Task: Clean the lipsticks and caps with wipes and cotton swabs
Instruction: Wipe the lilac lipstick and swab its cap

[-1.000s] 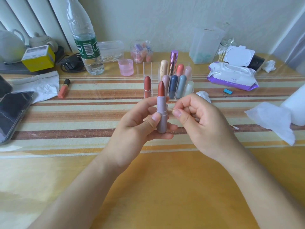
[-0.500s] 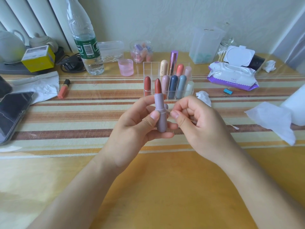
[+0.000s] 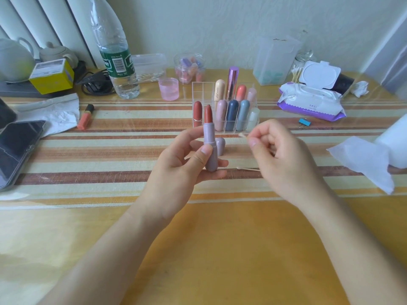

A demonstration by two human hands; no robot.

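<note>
Left hand [image 3: 185, 164]: its fingers [image 3: 187, 137] curl round the lilac tube of the open lipstick [image 3: 209, 142], with the thumb pressed on the front. It holds the tube upright above the worktop [image 3: 220, 238], probably so the brick-red bullet touches nothing.
Right hand [image 3: 277, 157]: thumb and forefinger pinch a cotton swab [image 3: 242, 135] and the other fingers are tucked in. The swab tip points at the lipstick but sits apart from it.
Cap [image 3: 221, 146]: one, lilac, standing on the worktop just behind the held lipstick. It looks set aside within reach for its own cleaning.
Spare swab [image 3: 248, 169]: one, lying flat on the worktop between the hands.
Organiser [image 3: 198, 89]: a clear, divided box holding nine capped lipsticks upright, five in the front row and four in the back row.
Stray lipstick [image 3: 86, 116]: one, orange, lying on its side well to the left.
Wipes pack [image 3: 310, 100]: one, with its lid flipped open for easy pulling. One loose wipe [image 3: 363, 159] lies spread at the right.
Total lipsticks: eleven in view.
Step, as I judge it: swabbing round the tube's collar, with most of the sticks yet to be done.
</note>
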